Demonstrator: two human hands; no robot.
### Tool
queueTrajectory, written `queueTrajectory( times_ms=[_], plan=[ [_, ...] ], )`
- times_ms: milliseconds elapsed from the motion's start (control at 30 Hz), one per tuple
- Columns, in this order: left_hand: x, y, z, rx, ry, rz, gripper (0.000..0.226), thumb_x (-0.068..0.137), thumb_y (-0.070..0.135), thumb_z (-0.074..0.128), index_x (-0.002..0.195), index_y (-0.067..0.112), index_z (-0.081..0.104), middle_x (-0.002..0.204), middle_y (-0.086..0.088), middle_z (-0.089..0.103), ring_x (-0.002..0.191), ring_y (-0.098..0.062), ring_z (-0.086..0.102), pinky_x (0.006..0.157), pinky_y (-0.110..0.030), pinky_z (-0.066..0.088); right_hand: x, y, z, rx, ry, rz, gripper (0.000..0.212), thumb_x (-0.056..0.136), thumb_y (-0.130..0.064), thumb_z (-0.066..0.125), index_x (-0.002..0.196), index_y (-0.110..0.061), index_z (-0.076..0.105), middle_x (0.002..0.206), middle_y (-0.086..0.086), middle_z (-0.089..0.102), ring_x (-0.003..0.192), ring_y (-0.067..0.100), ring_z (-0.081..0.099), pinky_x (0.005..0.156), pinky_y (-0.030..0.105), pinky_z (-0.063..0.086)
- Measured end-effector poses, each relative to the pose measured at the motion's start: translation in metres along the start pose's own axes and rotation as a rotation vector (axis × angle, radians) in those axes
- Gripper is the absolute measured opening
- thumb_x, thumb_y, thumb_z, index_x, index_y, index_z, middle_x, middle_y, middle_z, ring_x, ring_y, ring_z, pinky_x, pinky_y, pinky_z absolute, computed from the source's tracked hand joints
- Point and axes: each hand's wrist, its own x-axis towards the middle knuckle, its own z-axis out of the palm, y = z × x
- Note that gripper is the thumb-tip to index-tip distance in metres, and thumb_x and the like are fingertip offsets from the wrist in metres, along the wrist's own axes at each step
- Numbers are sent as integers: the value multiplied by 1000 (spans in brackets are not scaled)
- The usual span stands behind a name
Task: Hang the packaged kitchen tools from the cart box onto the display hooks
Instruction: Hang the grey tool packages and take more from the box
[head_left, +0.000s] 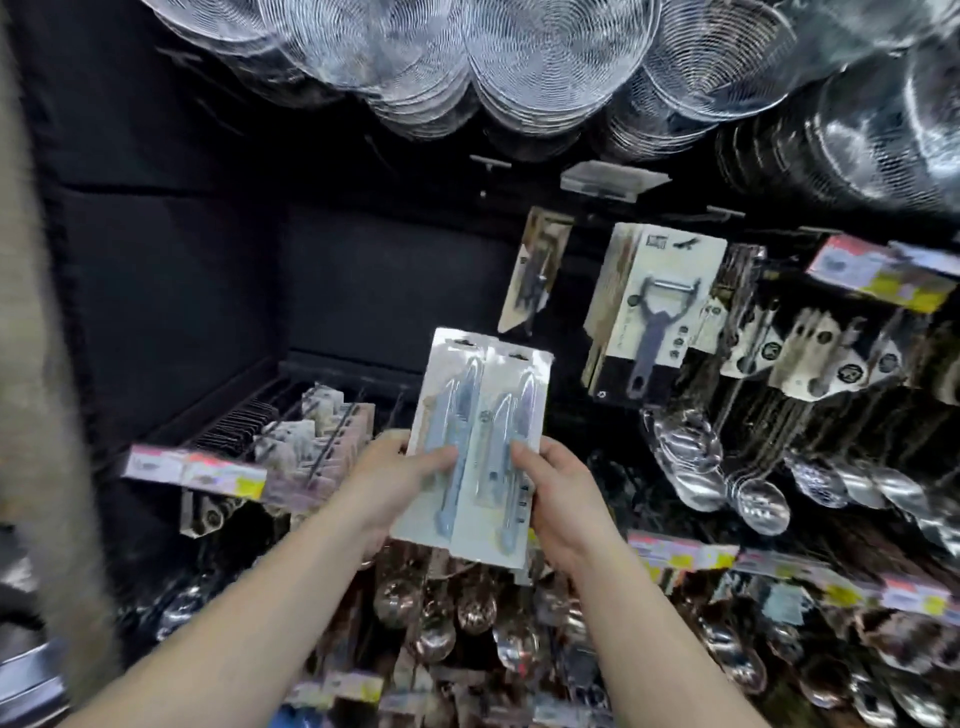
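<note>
Two white blister-carded packs of pale blue kitchen tools (478, 441), overlapping, upright before the black display wall (208, 260): left hand (395, 478) and right hand (561, 499) each grip one.

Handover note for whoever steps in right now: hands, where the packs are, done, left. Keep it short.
Left hand: grips the left blister pack, thumb across its front.
Right hand: grips the right blister pack, thumb on its front.
Packs: held upright side by side, overlapping, hang holes at the top, in front of the dark back panel; more cards may be stacked behind.
Done: these packs are out of the box; neither is hung yet.
Left: hang both. The bare hook above is a likely spot. Peeler packs hang to the right. Cart box not in view.
</note>
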Motion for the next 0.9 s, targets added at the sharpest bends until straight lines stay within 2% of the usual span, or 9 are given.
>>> queueTrajectory(
  times_ms=[100, 167, 233, 300, 400, 600, 767, 800, 900],
  plan=[
    [9, 16, -4, -3, -4, 42, 8, 89, 14, 75, 89, 16, 68, 82, -4, 79, 76, -21, 74, 76, -38, 60, 9, -13, 11, -27, 29, -34, 17, 97, -25, 63, 109, -15, 68, 104, 6, 77, 97, 26, 73, 86, 49, 59],
    [17, 22, -2, 20, -13, 74, 12, 86, 17, 80, 95, 15, 72, 94, -6, 80, 86, -23, 76, 85, -43, 60, 14, -20, 13, -22, 59, -38, 19, 97, -24, 63, 112, -13, 66, 107, 8, 76, 99, 29, 72, 90, 53, 57],
    [24, 27, 2, 23, -16, 85, 30, 82, 17, 84, 109, 13, 71, 101, -3, 79, 94, -22, 76, 91, -47, 59, 19, -26, 13, -13, 78, -49, 20, 97, -22, 63, 114, -13, 65, 109, 9, 75, 100, 30, 72, 90, 55, 57],
    [29, 29, 8, 9, 15, 89, 39, 79, 16, 86, 114, 15, 67, 103, -2, 78, 95, -21, 75, 90, -46, 59, 23, -32, 12, -24, 72, -75, 21, 96, -19, 62, 116, -13, 64, 111, 9, 74, 101, 27, 72, 87, 51, 59],
    [37, 31, 16, 13, 57, 110, 33, 81, 14, 84, 107, 19, 66, 102, 0, 76, 93, -19, 73, 86, -41, 59, 31, -43, 8, -50, 53, -110, 20, 96, -17, 61, 116, -14, 62, 111, 7, 74, 97, 22, 73, 78, 40, 59],
    [48, 39, 28, 40, 36, 116, 25, 82, 10, 80, 101, 20, 68, 97, 0, 76, 89, -19, 74, 76, -37, 60, 57, -82, 3, -136, 56, -226, 16, 98, -21, 60, 114, -18, 63, 106, 5, 74, 95, 21, 72, 87, 41, 58],
    [58, 50, 41, 71, 90, 175, 24, 80, 10, 80, 95, 22, 66, 95, 0, 75, 86, -17, 72, 75, -36, 60, 83, -102, 4, -172, 129, -305, 15, 103, -17, 51, 98, -24, 64, 87, -1, 68, 72, 10, 65, 65, 25, 57],
    [60, 51, 44, 74, 111, 178, 25, 79, 11, 81, 95, 22, 65, 95, 1, 74, 86, -17, 72, 75, -36, 59, 87, -102, 4, -148, 135, -301, 15, 103, -17, 52, 97, -23, 64, 86, 0, 67, 73, 13, 65, 67, 28, 58],
    [68, 49, 51, 17, 151, 178, 26, 79, 10, 81, 96, 20, 64, 95, 0, 73, 84, -15, 70, 64, -29, 54, 98, -103, 2, -47, 128, -263, 7, 98, -22, 57, 95, -22, 63, 92, 3, 66, 96, 27, 67, 91, 46, 57]
  ],
)
